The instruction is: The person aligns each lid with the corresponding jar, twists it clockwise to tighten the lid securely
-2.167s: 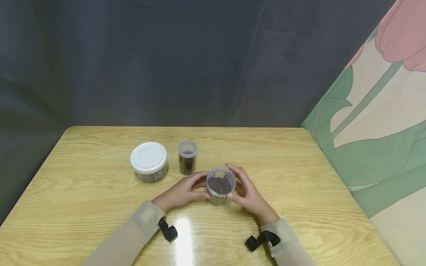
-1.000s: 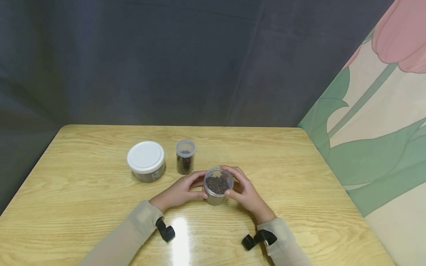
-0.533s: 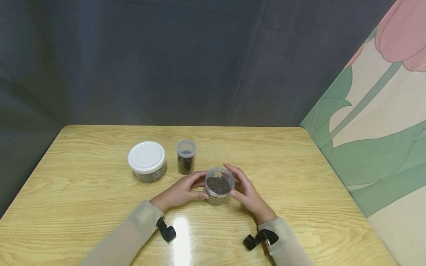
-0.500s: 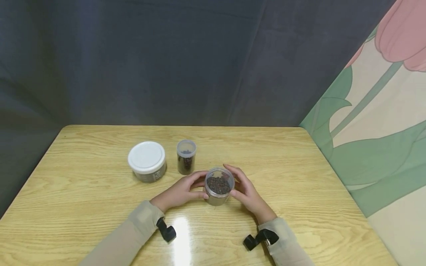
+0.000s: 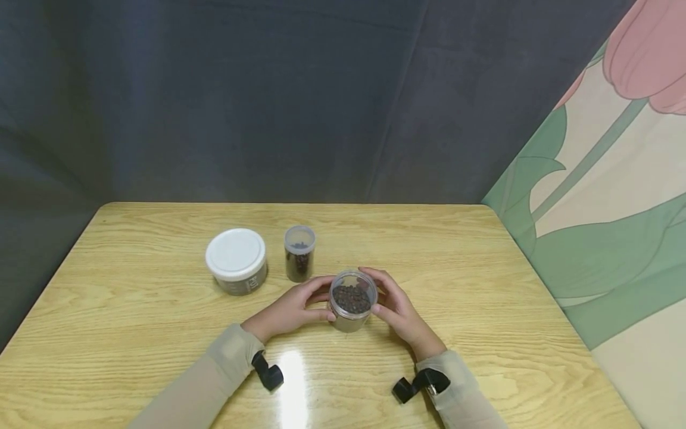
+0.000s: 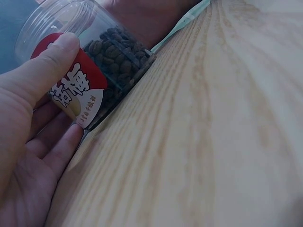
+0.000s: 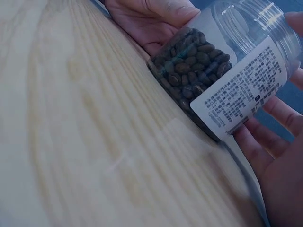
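A clear plastic jar (image 5: 348,324) stands upright on the wooden table, partly filled with dark brown bean-like pieces (image 7: 191,64). From its left side my left hand (image 5: 289,310) holds it, thumb in front and fingers behind, the thumb on a red and white label (image 6: 90,71) in the left wrist view. My right hand (image 5: 401,313) curves round the other side, with thumb and index finger by the rim. A white label with small print (image 7: 241,90) faces the right wrist camera. I cannot tell whether a clear lid covers the jar.
Behind and to the left stands a narrower clear container (image 5: 299,265) with dark contents. Farther left is a round grey tub with a white lid (image 5: 236,254). A dark curtain (image 5: 268,101) hangs behind the table (image 5: 482,268), and a flower-patterned cloth (image 5: 616,238) is at the right.
The right thumb and index finger have shifted slightly about the jar's rim; a second ago the thumb lay farther over it. The left hand and the jar stay in place.
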